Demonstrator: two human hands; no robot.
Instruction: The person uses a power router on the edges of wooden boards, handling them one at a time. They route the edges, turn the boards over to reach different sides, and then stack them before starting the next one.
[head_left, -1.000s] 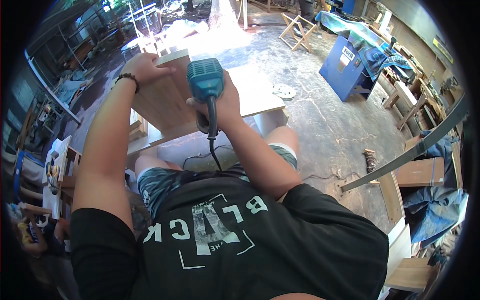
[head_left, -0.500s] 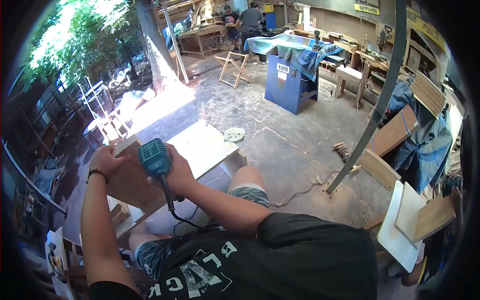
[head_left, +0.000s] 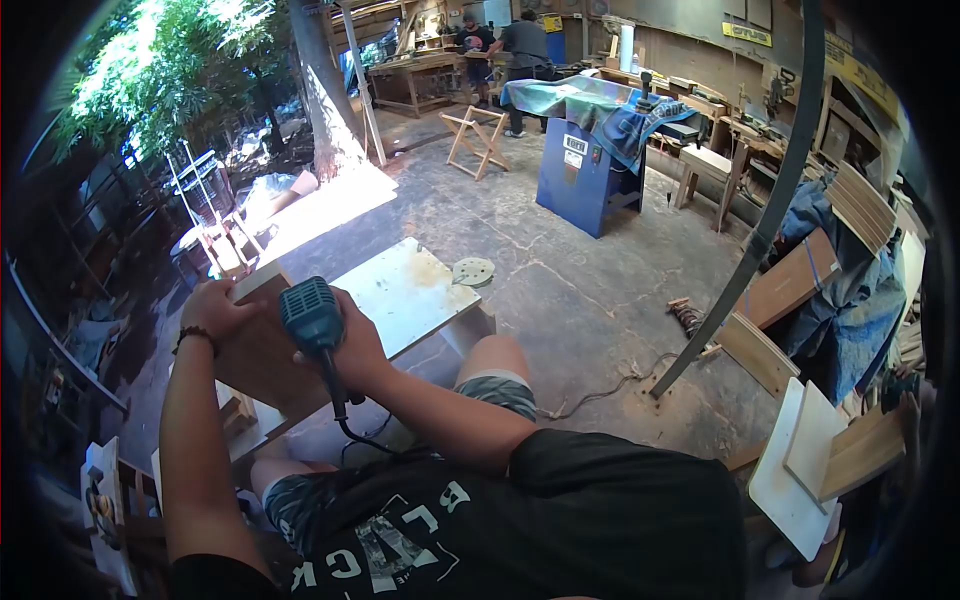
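Note:
A teal corded sander (head_left: 312, 312) is gripped in my right hand (head_left: 360, 350), its vented end toward me and its cord hanging down. Its working face is hidden against or behind the wooden piece. That wooden piece (head_left: 262, 365), boxy or thick-boarded, stands tilted on a white-topped bench (head_left: 400, 290) between my arms. My left hand (head_left: 215, 308), with a dark bracelet at the wrist, is closed over the upper left edge of the wood. A round perforated sanding disc (head_left: 473, 271) lies at the bench's far right corner.
A slanting metal post (head_left: 740, 260) rises to the right, with a cord (head_left: 605, 388) on the floor beside it. Boards (head_left: 790, 280) lean at the right. Ahead stand a blue machine (head_left: 585, 180) and a folding wooden stand (head_left: 475, 143). Two people (head_left: 525, 55) work at the back.
My view has shifted slightly, so the background sits a little lower and further right. Both hands keep their hold, and the sander has barely moved against the wood.

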